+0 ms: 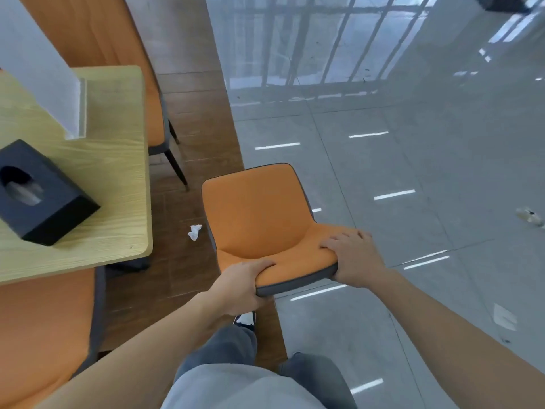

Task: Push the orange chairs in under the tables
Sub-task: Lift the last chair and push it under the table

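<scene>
An orange chair with a grey back shell stands in the middle, out on the floor to the right of a light wooden table. My left hand grips the left end of its backrest top, fingers curled over the orange padding. On the right end, my right hand holds the backrest with fingers laid over the top and the thumb behind. A second orange chair stands at the table's far side. A third orange chair sits at the table's near side, bottom left.
A black tissue box and a white upright sign stand on the table. A crumpled white tissue lies on the brown wood floor between table and chair. Glossy grey tiles spread to the right, with small litter on them.
</scene>
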